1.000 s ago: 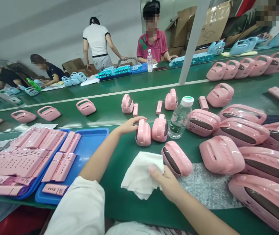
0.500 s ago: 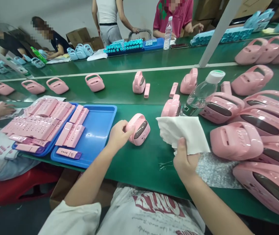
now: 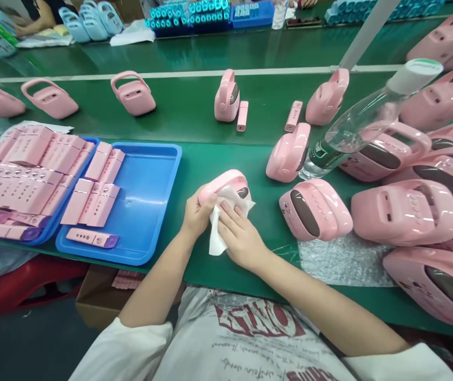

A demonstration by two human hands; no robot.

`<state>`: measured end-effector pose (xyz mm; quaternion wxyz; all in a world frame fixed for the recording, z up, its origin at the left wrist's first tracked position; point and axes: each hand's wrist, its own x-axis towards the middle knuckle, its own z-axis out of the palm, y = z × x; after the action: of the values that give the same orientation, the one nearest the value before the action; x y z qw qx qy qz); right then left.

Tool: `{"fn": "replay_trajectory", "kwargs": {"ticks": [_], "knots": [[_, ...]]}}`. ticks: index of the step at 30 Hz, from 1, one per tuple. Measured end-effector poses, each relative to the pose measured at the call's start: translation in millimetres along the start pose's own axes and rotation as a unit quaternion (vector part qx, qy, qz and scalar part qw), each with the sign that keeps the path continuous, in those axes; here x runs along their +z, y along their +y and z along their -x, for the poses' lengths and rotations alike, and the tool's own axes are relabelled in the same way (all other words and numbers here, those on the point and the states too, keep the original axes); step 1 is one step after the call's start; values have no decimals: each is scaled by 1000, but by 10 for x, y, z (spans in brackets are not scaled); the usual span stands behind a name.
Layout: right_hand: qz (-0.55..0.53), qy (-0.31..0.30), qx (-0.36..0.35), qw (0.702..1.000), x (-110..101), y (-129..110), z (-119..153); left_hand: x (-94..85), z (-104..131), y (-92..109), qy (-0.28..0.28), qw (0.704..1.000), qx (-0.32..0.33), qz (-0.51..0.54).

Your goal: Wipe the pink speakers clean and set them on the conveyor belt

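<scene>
A pink device with a looped handle and a dark window (image 3: 226, 180) stands on the green table in front of me. My left hand (image 3: 197, 211) grips it by its left side. Across its front lies a white cloth (image 3: 217, 235), pressed there by my right hand (image 3: 242, 235), whose fingers lie over the cloth. The cloth covers most of the device's front. To the right, another pink device of the same kind (image 3: 316, 209) rests at the edge of a bubble-wrap sheet (image 3: 341, 262).
On the left, a blue tray (image 3: 143, 233) holds several pink microphone-like sticks, beside a fuller tray of them (image 3: 44, 235). A clear water bottle (image 3: 341, 140) stands tilted in view at right, near many pink devices (image 3: 405, 211). A post (image 3: 365, 39) rises behind.
My right hand has brought the white cloth left onto the device in my left hand. A pink device now shows where the cloth was. The view has tilted down.
</scene>
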<state>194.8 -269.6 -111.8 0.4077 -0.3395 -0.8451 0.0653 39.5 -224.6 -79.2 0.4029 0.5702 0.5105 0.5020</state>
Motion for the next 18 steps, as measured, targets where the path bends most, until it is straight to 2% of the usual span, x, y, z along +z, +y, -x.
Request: {"fn": "replay_trajectory", "kwargs": {"ticks": [1,2,5,6,7,10,12,13,16,18], "knots": [[9,1,-5,1000,-18,27,2,-6,-5,-10,-5,1000,7,-2],[12,10,21,1000,-47,65,-2,-9,-10,-21,-8,1000,17,-4],[6,37,145,989,-136,160,-30,-3,-11,-46,-4,999,44,-10],[9,41,162,986,-148,158,-39,2,-7,-49,-3,999,50,-11],[16,39,152,987,-148,137,-45,7,-1,-48,-2,998,56,-10],[50,18,52,997,-121,22,-50,17,11,-36,-6,998,67,-7],[60,-2,11,998,-126,2,-49,21,10,-28,-7,998,68,-15],[57,-2,20,998,-140,21,-47,23,8,-26,-3,998,65,-21],[42,13,115,992,-180,116,-19,28,2,-27,16,998,56,-30],[42,1,121,992,-164,122,9,23,1,-27,20,999,44,-23]]}}
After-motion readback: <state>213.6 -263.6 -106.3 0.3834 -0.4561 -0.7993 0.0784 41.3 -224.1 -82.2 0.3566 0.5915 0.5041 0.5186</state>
